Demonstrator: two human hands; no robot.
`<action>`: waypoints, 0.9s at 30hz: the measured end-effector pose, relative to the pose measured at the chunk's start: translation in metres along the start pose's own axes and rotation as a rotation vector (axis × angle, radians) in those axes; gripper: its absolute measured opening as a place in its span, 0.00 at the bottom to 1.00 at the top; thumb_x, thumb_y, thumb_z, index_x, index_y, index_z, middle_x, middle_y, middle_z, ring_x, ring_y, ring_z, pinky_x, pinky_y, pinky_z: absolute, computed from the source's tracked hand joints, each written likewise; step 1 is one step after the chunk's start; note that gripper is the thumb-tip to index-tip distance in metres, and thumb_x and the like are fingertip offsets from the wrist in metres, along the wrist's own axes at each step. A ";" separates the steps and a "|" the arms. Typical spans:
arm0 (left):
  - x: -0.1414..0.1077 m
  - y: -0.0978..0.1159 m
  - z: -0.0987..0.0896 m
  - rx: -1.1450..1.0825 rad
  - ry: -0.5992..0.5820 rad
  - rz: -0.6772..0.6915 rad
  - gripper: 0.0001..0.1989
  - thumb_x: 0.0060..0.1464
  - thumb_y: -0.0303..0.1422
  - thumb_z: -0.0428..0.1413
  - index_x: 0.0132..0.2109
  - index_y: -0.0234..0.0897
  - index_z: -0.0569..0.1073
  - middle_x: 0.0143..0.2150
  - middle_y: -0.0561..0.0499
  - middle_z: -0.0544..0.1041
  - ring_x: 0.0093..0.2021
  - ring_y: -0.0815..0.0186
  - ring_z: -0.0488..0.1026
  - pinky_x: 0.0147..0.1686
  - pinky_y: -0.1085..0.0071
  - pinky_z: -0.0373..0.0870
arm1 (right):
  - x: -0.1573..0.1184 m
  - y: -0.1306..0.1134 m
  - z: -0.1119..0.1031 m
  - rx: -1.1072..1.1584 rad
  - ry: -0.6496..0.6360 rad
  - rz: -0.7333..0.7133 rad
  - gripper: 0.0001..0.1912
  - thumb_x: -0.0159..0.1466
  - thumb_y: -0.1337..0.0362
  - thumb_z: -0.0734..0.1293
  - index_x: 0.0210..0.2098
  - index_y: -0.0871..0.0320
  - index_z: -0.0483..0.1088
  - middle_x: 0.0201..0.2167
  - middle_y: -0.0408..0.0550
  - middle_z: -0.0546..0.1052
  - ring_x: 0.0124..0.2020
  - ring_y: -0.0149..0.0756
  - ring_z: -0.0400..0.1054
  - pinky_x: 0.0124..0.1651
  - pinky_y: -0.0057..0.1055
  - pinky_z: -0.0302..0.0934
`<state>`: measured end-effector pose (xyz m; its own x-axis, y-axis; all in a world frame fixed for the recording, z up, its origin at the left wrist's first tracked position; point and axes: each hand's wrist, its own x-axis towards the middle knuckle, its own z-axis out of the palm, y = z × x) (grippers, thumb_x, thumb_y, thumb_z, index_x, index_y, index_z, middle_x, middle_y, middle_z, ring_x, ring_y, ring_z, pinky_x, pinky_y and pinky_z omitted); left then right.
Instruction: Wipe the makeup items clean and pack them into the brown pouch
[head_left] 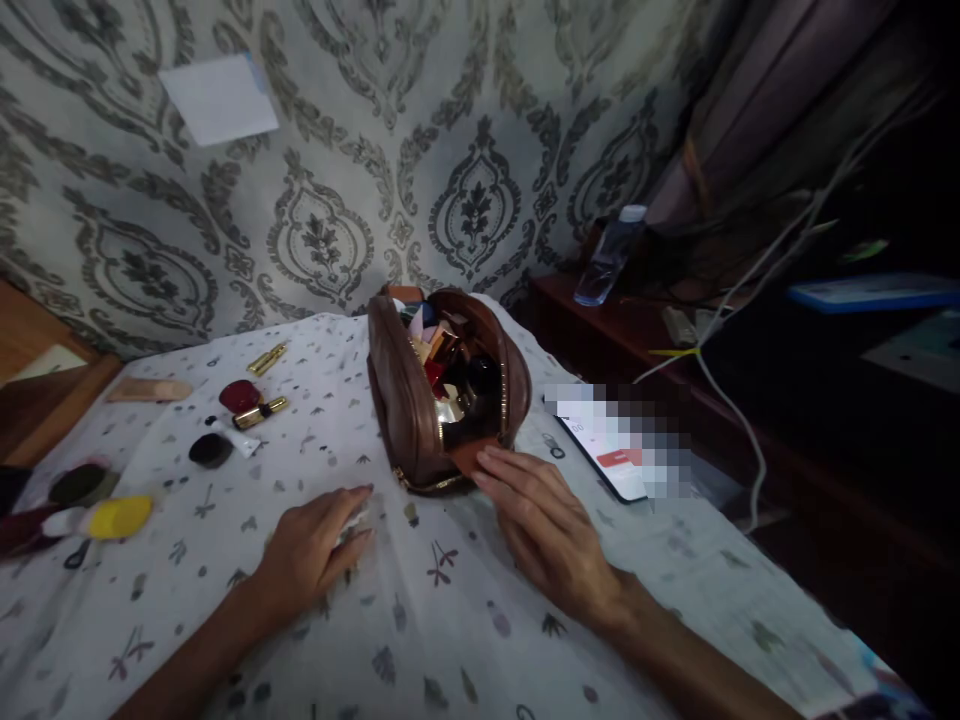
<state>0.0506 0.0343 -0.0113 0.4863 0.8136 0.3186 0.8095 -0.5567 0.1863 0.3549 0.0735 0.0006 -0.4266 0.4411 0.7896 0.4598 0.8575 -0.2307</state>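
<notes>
Bag, brown with a smooth leather-like finish and rounded ends, stands unzipped at the centre of the view, on a white cloth printed with small plant motifs. Brass-coloured zip teeth line the mouth; glossy, mixed-colour contents fill the interior. Clock positions below take the bag as hub, 12 being away from the person.

Right hand, at 5 o'clock: fingertips in contact with the reddish-brown flap at the bag's near end. Thumb hidden; cannot tell whether the flap is gripped.

Left hand, between 7 and 8 o'clock, apart from the bag: fingers and thumb curved, with a pale blur between them. Cannot tell whether anything is grasped.

At 9 o'clock: two slim, shiny gold tubes, a rounded red item just beside the nearer tube, and a flat beige item farther out. Between 8 and 9: round black item, small white tube beside it. At 8: yellow, round-ended item.

Phone, flat, screen lit, lies between 3 and 4. Clear plastic bottle, white-capped, stands near 2 on a reddish-brown ledge.
</notes>
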 end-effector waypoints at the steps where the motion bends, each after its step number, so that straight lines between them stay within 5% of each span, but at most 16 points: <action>1: -0.001 0.001 0.000 -0.001 -0.022 -0.002 0.18 0.66 0.40 0.49 0.60 0.40 0.62 0.49 0.45 0.80 0.45 0.59 0.80 0.39 0.66 0.78 | 0.001 0.000 0.000 0.000 -0.006 -0.003 0.29 0.64 0.79 0.62 0.64 0.57 0.63 0.54 0.56 0.77 0.59 0.44 0.69 0.55 0.45 0.70; 9: -0.017 0.008 -0.022 -0.078 -0.187 0.085 0.27 0.66 0.43 0.49 0.65 0.36 0.55 0.51 0.40 0.73 0.48 0.56 0.70 0.49 0.60 0.70 | 0.017 -0.007 0.003 -0.073 0.044 0.055 0.21 0.66 0.74 0.64 0.56 0.54 0.70 0.50 0.53 0.78 0.53 0.43 0.73 0.54 0.43 0.69; 14: -0.036 0.000 -0.029 -0.065 -0.137 0.069 0.19 0.66 0.27 0.43 0.62 0.38 0.58 0.50 0.42 0.72 0.47 0.58 0.68 0.48 0.61 0.69 | 0.028 -0.017 0.007 -0.130 0.091 0.091 0.16 0.67 0.71 0.63 0.53 0.56 0.71 0.48 0.54 0.79 0.51 0.44 0.73 0.53 0.45 0.68; 19: -0.046 -0.013 -0.030 -0.047 -0.090 -0.002 0.16 0.65 0.24 0.41 0.56 0.40 0.65 0.48 0.44 0.71 0.46 0.58 0.68 0.45 0.62 0.69 | 0.040 -0.039 0.015 -0.224 0.173 0.047 0.14 0.66 0.72 0.64 0.50 0.56 0.72 0.48 0.55 0.79 0.53 0.47 0.72 0.54 0.47 0.67; 22: -0.051 -0.022 -0.030 -0.039 -0.054 -0.065 0.16 0.65 0.25 0.42 0.56 0.40 0.66 0.48 0.43 0.71 0.46 0.57 0.68 0.45 0.60 0.69 | 0.048 -0.059 0.029 -0.148 0.175 0.011 0.14 0.65 0.74 0.65 0.48 0.55 0.73 0.47 0.53 0.79 0.52 0.45 0.72 0.54 0.46 0.67; 27: -0.056 -0.037 -0.026 -0.027 0.032 -0.142 0.15 0.65 0.27 0.45 0.56 0.39 0.67 0.49 0.43 0.70 0.48 0.56 0.66 0.47 0.58 0.68 | 0.057 -0.090 0.078 0.180 -0.030 0.037 0.13 0.65 0.72 0.63 0.44 0.54 0.76 0.45 0.52 0.80 0.49 0.41 0.73 0.50 0.41 0.70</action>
<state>-0.0145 0.0051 -0.0120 0.3563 0.8790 0.3170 0.8602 -0.4410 0.2560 0.2284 0.0417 0.0227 -0.4361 0.4791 0.7618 0.3300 0.8727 -0.3599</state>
